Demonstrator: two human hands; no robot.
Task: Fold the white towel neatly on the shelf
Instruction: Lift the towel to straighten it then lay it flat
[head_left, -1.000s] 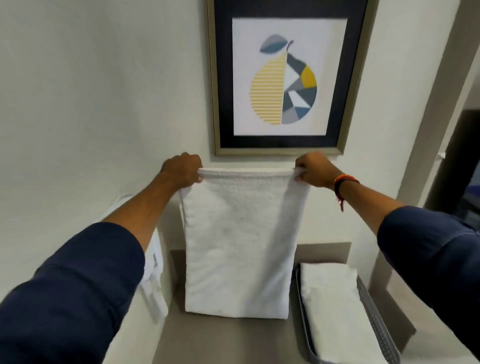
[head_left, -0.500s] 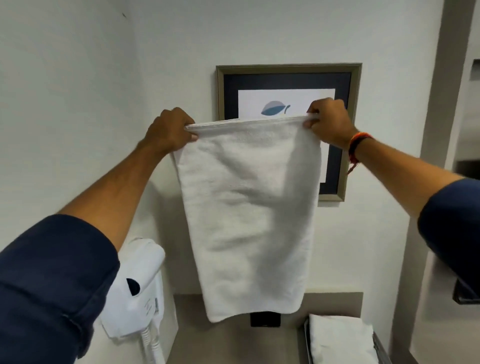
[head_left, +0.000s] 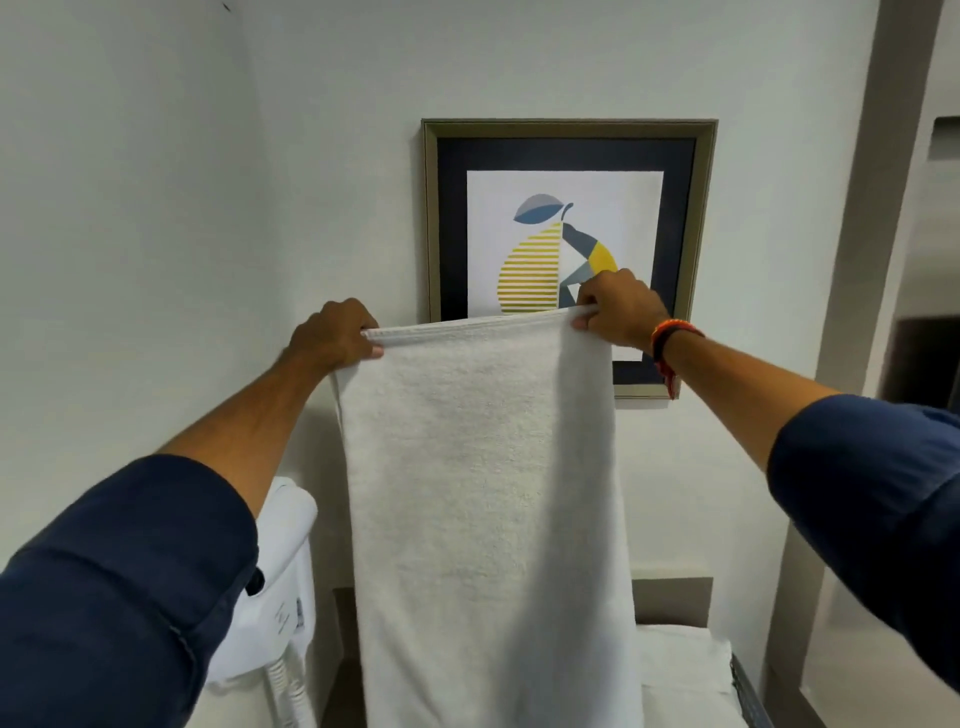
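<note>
A white towel (head_left: 488, 499) hangs flat in front of me, stretched by its top edge. My left hand (head_left: 335, 335) pinches the top left corner. My right hand (head_left: 615, 312), with an orange band at the wrist, pinches the top right corner. The towel's lower end runs out of the frame at the bottom, so I cannot tell whether it touches the grey shelf (head_left: 672, 600). Only a strip of that shelf shows at the lower right, behind the towel.
A framed pear picture (head_left: 569, 208) hangs on the wall behind my right hand. A white wall-mounted hair dryer (head_left: 283, 587) sits at lower left. Another folded white towel (head_left: 680, 670) lies in a dark tray (head_left: 743, 691) at lower right. A beige pillar (head_left: 878, 208) stands at right.
Both hands have come down with the towel after lifting it high half a second ago. The picture's pear shows again above the towel's top edge. The grip is unchanged.
</note>
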